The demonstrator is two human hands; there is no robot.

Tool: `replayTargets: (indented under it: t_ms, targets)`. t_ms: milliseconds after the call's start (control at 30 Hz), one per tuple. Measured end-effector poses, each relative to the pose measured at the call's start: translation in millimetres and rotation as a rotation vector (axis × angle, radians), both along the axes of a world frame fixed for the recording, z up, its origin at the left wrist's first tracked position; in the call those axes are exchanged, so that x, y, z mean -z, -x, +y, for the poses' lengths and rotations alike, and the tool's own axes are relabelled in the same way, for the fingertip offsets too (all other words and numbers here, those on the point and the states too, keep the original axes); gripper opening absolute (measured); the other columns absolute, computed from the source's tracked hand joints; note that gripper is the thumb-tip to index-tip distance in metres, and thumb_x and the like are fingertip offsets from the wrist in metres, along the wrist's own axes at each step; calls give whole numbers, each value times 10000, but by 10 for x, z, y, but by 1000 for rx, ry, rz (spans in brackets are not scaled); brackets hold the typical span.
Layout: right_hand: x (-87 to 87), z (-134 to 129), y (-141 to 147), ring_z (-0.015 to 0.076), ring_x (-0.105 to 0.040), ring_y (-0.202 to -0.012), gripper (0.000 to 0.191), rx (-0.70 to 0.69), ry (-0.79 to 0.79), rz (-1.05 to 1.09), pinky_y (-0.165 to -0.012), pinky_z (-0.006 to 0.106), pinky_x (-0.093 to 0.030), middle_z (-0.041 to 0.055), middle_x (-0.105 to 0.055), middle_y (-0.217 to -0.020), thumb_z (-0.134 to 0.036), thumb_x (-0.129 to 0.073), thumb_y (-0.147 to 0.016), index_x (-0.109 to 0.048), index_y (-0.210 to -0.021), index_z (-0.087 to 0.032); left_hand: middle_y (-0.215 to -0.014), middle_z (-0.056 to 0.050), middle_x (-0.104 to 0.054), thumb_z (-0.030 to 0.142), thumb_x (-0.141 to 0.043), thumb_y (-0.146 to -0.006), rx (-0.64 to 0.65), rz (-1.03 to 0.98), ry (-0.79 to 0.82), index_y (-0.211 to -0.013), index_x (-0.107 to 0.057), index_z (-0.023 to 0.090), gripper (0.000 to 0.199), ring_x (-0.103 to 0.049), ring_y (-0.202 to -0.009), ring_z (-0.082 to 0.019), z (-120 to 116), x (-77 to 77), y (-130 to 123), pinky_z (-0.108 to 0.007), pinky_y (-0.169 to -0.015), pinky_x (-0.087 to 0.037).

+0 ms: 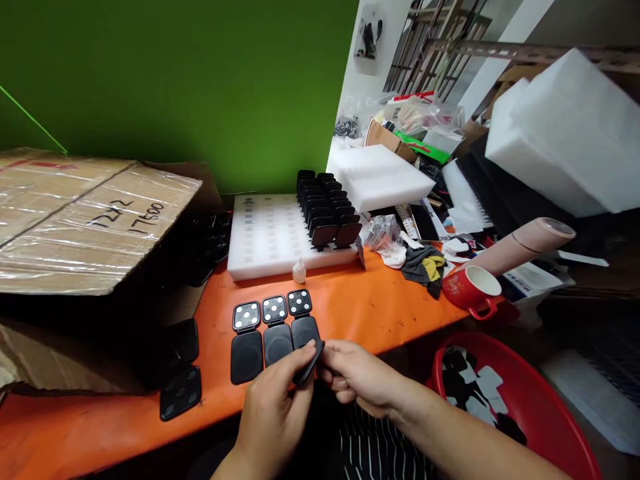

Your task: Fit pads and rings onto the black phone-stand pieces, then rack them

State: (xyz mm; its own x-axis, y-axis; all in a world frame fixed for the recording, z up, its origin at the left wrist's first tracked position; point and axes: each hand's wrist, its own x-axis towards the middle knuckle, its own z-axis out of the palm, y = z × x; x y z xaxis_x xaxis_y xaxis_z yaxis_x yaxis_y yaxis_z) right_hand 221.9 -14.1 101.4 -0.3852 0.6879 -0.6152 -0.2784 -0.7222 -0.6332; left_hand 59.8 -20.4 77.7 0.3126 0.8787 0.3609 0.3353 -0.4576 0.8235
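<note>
My left hand (274,403) pinches a thin black panel (312,363) between thumb and fingers, held tilted over the table's front edge. Beside its right edge, my right hand (357,377) has its fingers curled together; whatever is between the fingertips is too small to make out. Just beyond the hands lie three unfolded black hinged pieces in a row: a left one (247,358), a middle one (278,344) and a right one (304,329) partly covered by my left hand. Their smaller far squares carry white dots. A small white dropper bottle (299,272) stands behind them.
A white foam block (265,257) holds several upright black panels (324,233). An open cardboard box (90,220) sits left, with a dark hinged piece (181,392) nearby. To the right are a red mug (470,288), pink flask (525,243) and red basin (545,407) containing scraps.
</note>
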Motion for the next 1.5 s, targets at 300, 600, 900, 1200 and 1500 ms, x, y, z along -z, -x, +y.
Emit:
replayTargets:
  t_ms: [300, 600, 900, 1200, 1500]
  targets:
    - [1, -27, -148, 29, -200, -378, 278, 174, 236, 145, -362, 159, -102, -89, -343, -473, -399, -607, -754, -476, -667, -170, -1209, -64, -636, 39, -522, -819, 125, -102, -100, -1222, -519, 271, 465, -615, -1081, -186, -79, 103, -132, -297, -911, -510]
    - [335, 37, -484, 113, -436, -598, 266, -31, -609, -792, -560, 231, -323, -30, -481, -620, -410, -545, -815, -543, -700, -170, -1007, -115, -688, 366, -529, -827, -68, -324, 574, -1145, -527, 144, 388, -672, -907, -242, 506, 294, -501, -359, -766, -553]
    - [722, 604, -633, 180, -570, -672, 296, -339, -616, -1417, -578, 251, -320, 49, -644, -708, -377, -464, -874, -581, -686, -180, -1489, -103, -305, 356, -542, -823, 200, 701, 19, -1420, -295, 187, 668, -261, -1365, -309, 346, 663, -540, -583, -1090, -204]
    - [690, 597, -478, 218, -635, -722, 262, -386, -679, -1597, -595, 265, -343, 80, -701, -787, -396, -490, -883, -612, -776, -190, -1463, -94, -357, 398, -486, -849, 104, 776, -101, -1384, -371, 173, 591, -315, -1339, -320, 314, 701, -503, -592, -1053, -269]
    - [899, 522, -749, 176, -557, -670, 362, 269, -730, -1185, -614, 254, -405, 30, -602, -717, -498, -367, -899, -524, -775, -195, -1055, -141, -611, 420, -394, -880, -519, 703, -139, -1047, -592, 157, 369, -597, -947, -295, 29, 589, 847, -446, -811, -483]
